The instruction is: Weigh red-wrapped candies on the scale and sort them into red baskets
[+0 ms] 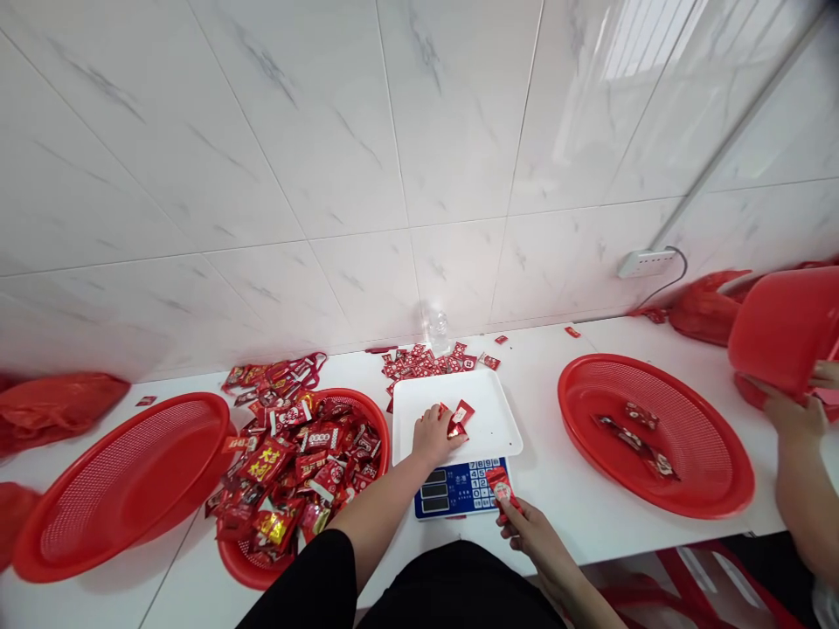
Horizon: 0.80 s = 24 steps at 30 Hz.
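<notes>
A digital scale (452,491) with a blue keypad stands in front of me, topped by a white tray (488,437). My left hand (433,437) reaches onto the tray, its fingers curled over small red candy packets (462,413); one packet sticks out beside the fingertips. In front of the keypad's right side, my right hand (534,535) pinches a red candy packet (502,487) upright between thumb and fingers. To the left, a red basket (377,411) is heaped with red and gold packets (268,459).
Behind the tray lie many small red packets (419,362) and a clear bottle (438,330). At right, a red basket (708,437) holds several packets. Another red basket (124,489) tilts at far left. A co-worker's hand (796,415) is by a red container (780,328).
</notes>
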### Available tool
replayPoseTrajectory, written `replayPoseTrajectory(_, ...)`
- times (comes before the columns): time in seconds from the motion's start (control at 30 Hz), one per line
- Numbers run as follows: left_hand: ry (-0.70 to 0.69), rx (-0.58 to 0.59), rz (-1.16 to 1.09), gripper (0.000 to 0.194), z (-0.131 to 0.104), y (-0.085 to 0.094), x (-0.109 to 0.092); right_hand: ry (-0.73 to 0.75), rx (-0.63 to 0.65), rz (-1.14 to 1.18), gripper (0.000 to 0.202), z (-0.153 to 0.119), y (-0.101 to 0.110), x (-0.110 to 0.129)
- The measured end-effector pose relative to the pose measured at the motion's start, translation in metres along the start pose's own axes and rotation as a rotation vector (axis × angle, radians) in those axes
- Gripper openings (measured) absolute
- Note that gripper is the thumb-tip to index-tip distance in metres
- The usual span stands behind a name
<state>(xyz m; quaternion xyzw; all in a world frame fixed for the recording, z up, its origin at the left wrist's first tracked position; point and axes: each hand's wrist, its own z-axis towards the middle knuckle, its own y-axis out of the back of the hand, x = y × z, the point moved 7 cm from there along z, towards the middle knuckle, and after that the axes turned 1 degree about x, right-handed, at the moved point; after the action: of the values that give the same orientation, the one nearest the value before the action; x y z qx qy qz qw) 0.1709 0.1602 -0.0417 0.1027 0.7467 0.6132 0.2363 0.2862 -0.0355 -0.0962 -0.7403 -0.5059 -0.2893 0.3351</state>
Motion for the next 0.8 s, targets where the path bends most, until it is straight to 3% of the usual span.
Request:
replayPoseTrajectory(0.17,0.092,0.024,-0.098,0.042,0.006,-0.001,0.012,0.021,0.031,-0.011,0.042,-0.006,-0.005,0.012)
replayPoseTrajectory(0.37,0.116,-0.042,-0.321,0.024,0.005,0.017,0.029,0.014,0.040,-0.015,0.042,-0.009,0.001,0.015)
replayPoseTrajectory(0.47,0.209,-0.109,-0.634,0.023,0.001,0.026,0.039,0.011,0.037,-0.026,0.043,-0.009,0.005,0.018)
replayPoseTrajectory(0.63,0.528,-0.026,-1.343,0.036,-0.017,0.023,0.047,0.003,0.045,-0.050,0.046,-0.005,0.008,0.018)
replayPoseTrajectory(0.73,0.620,-0.072,-1.610,0.036,-0.033,0.037,0.057,-0.038,-0.008,-0.078,0.050,0.002,0.011,0.006)
replayPoseTrajectory(0.8,0.671,-0.116,-1.729,0.034,-0.048,0.050,0.075,-0.055,-0.035,-0.094,0.052,0.008,0.012,-0.004)
